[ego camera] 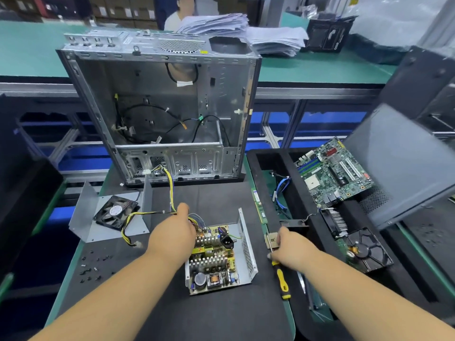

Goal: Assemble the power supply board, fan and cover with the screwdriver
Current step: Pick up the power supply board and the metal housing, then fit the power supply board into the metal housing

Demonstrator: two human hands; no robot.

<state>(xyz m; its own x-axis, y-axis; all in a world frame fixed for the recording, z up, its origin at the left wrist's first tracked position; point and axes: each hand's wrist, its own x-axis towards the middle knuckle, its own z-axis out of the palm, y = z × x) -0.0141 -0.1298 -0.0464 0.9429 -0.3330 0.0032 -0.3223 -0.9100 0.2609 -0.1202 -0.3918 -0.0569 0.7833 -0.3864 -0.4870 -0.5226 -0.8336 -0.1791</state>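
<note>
The power supply board (216, 257) lies in its open metal tray (248, 254) at the middle of the black mat. My left hand (176, 232) rests on the board's far left corner, with its fingers closed around the yellow and black wire bundle (147, 213). That bundle runs left to the black fan (115, 212), which lies on the bent grey metal cover (83, 217). My right hand (293, 249) is closed on the screwdriver (283, 281) to the right of the tray. The screwdriver's yellow and black handle points toward me.
An open computer case (160, 114) stands behind the mat. Several small black screws (93, 267) are scattered at the front left. A black foam tray at the right holds a motherboard (334, 171), a heatsink fan (337, 220) and a hard drive (369, 252). A person sits behind paper stacks (221, 23).
</note>
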